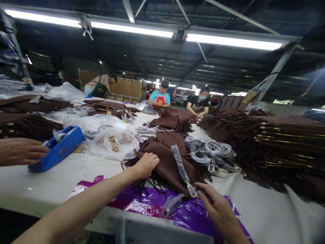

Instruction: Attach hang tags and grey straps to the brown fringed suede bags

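Note:
A brown suede bag with fringe (166, 159) lies on a purple plastic sheet (152, 203) at the near table edge. My left hand (145, 165) rests on the bag's left top corner with its fingers curled over the edge. A strap wrapped in clear plastic (180, 166) runs diagonally across the bag. My right hand (215, 207) pinches the lower end of this strap near the bag's bottom corner.
Another person's hand (20, 150) lies beside a blue tape dispenser (57, 147) at the left. Wrapped grey straps (210, 152) are heaped behind the bag. Stacks of brown fringed bags (279, 142) fill the right. Clear plastic bags (106, 135) cover the white table (266, 210). Three workers stand at the far end.

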The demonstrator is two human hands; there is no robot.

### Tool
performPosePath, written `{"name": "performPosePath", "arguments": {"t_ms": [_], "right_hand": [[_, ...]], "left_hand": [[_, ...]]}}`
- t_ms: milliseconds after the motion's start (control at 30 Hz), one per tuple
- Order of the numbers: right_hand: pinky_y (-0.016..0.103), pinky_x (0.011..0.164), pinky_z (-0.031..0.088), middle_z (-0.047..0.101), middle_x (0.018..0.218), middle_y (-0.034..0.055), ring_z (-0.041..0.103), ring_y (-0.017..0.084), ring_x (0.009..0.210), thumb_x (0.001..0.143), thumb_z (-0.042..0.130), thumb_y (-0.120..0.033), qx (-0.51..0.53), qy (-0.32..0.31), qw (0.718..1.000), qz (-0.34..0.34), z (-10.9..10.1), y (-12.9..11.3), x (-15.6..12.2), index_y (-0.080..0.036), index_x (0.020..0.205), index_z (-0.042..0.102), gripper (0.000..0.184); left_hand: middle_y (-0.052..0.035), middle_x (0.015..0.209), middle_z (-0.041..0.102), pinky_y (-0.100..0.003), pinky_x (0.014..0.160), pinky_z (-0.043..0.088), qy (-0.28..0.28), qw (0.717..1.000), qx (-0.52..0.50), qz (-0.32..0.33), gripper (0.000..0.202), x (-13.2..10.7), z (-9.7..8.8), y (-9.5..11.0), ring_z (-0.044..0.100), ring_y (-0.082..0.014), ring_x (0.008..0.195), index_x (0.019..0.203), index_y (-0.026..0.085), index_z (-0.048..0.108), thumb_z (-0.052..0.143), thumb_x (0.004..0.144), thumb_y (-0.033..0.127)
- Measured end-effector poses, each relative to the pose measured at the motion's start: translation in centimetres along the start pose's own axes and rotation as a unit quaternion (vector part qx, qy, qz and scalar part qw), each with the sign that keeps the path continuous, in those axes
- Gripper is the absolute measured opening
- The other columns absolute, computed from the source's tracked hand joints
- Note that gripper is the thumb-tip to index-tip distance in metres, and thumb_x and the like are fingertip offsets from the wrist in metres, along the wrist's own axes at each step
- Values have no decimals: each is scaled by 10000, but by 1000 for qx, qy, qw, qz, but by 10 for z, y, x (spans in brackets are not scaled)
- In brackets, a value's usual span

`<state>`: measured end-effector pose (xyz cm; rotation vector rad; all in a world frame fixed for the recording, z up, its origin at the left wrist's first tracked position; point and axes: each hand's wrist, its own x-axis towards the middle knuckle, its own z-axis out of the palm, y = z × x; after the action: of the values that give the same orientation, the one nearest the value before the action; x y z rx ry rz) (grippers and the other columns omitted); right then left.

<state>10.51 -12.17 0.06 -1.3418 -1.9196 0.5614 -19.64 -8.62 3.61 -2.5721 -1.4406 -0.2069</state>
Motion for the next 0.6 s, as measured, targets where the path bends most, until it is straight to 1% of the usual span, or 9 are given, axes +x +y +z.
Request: {"name": "performPosePath", "arguments": {"t_ms": [100, 133, 233, 267, 300, 367, 433, 500, 600], "right_hand": [[384, 832, 517, 681, 989, 86, 649, 241, 906, 871, 458, -368, -80, 27, 996, -42, 7, -15, 10, -212, 1027, 642, 287], [376, 820, 519, 670, 978, 86, 645, 235, 897, 880, 439, -329, -101, 17, 993, -63, 10, -18, 11, -210, 1002, 642, 265], [365, 898, 495, 626, 1097, 93, 602, 228, 1032, 836, 428, -165, -160, -61, 974, -151, 18, -17, 9, -220, 990, 655, 279], [376, 939, 479, 603, 1170, 101, 573, 238, 1100, 797, 451, -128, -183, -80, 965, -170, 20, -15, 7, -219, 1034, 655, 327], [394, 970, 464, 578, 1231, 111, 545, 253, 1152, 765, 474, -108, -208, -89, 958, -177, 22, -11, 5, -215, 1085, 649, 380], [426, 981, 462, 553, 1283, 133, 528, 282, 1180, 764, 516, -124, -253, -88, 948, -173, 25, -4, 2, -206, 1166, 626, 425], [424, 920, 502, 585, 1224, 136, 576, 282, 1101, 823, 525, -184, -279, -86, 941, -171, 27, 4, 1, -215, 1136, 642, 336], [400, 838, 539, 622, 1122, 118, 625, 260, 981, 866, 509, -228, -286, -87, 936, -186, 29, 11, 4, -234, 1033, 668, 231], [339, 745, 564, 644, 1009, 81, 659, 217, 843, 884, 501, -277, -263, -83, 932, -233, 28, 26, 11, -260, 916, 668, 170]], "left_hand": [[-105, 1016, 604, -372, 786, 442, 1, 999, -46, 3, 165, -6, -18, 42, 538, -246, 931, 928, 152, 571, 520, 772, 128], [-97, 980, 612, -369, 765, 452, -4, 998, -66, -1, 127, -8, -21, 59, 551, -241, 892, 913, 156, 579, 507, 816, 192], [-111, 933, 625, -411, 767, 473, -53, 993, -106, -25, 321, -14, -19, 106, 573, -277, 885, 923, 140, 616, 512, 856, 436], [-126, 952, 625, -433, 781, 474, -69, 991, -110, -37, 363, -14, -15, 117, 573, -298, 914, 950, 124, 621, 526, 847, 459], [-141, 979, 623, -448, 793, 473, -81, 989, -112, -51, 358, -13, -11, 125, 571, -314, 944, 983, 107, 620, 534, 848, 427], [-152, 1019, 619, -451, 794, 475, -97, 985, -118, -74, 278, -10, -2, 134, 573, -316, 973, 1043, 90, 604, 511, 864, 282], [-141, 1027, 625, -429, 770, 481, -108, 982, -130, -87, 243, -7, 4, 135, 585, -297, 961, 1062, 98, 594, 474, 861, 161], [-131, 1007, 630, -419, 764, 481, -109, 982, -132, -79, 211, -6, 6, 131, 589, -286, 939, 1023, 105, 601, 482, 853, 145], [-133, 955, 628, -426, 770, 473, -80, 989, -106, -63, 168, -9, 6, 115, 582, -282, 906, 947, 104, 610, 481, 864, 170]]}}
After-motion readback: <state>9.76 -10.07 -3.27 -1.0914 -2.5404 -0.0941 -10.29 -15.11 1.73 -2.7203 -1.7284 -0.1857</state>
